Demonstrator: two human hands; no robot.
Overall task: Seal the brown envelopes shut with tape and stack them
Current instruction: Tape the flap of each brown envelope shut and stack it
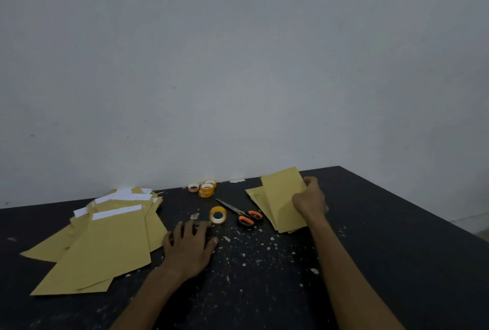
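Table (pixel 383 223): black, paper-flecked.
Left pile (pixel 105 245): brown envelopes, fanned (white strips showing).
Right stack (pixel 258 197): top envelope (pixel 281 197) gripped by right hand (pixel 311 201), fingers curled on its edge.
Left hand (pixel 189 247): flat on table, fingers spread, near tape roll (pixel 218 215).

Legible markings: none.
The stacked tape rolls (pixel 206 190) at the far edge of the table (pixel 370 223) show orange print, too small and blurred to read. The white strips (pixel 117 212) on the brown envelopes (pixel 105 245), the loose tape roll (pixel 218 215) and the scissors (pixel 242 213) carry no readable characters.
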